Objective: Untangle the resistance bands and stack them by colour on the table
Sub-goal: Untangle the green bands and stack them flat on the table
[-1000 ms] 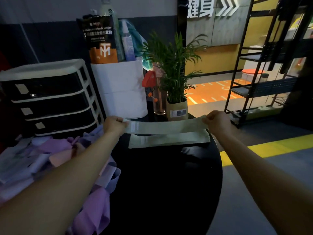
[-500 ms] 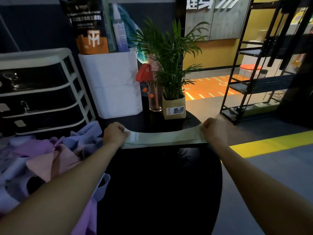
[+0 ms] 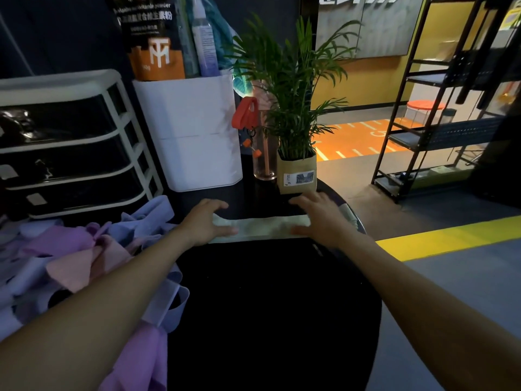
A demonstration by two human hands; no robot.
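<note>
The green band (image 3: pixel 260 228) lies flat at the far side of the black table (image 3: pixel 267 306), its long axis running left to right across the view, just in front of the plant pot (image 3: pixel 296 176). Whether it sits on other green bands cannot be told from here; a pale edge shows past the right end. The left hand (image 3: pixel 204 224) rests on the band's left end, fingers spread and fairly straight, pressing down and not gripping. The right hand (image 3: pixel 321 218) covers the right end the same way, fingers apart and flat. So the band lies directly under both palms, with only its middle stretch showing between them.

The rest of the work lies to the left: a tangled heap (image 3: pixel 84 258) of blue, purple and pink bands spills over the table's left edge, below the drawer unit (image 3: pixel 70 142). The heap is beside the left forearm and well apart from the right hand, so by my judgement the left hand is the nearer one to reach for the next band, moving left and back toward the body. The loops there cross 1 another, so picking 1 free will likely need both hands.
</note>
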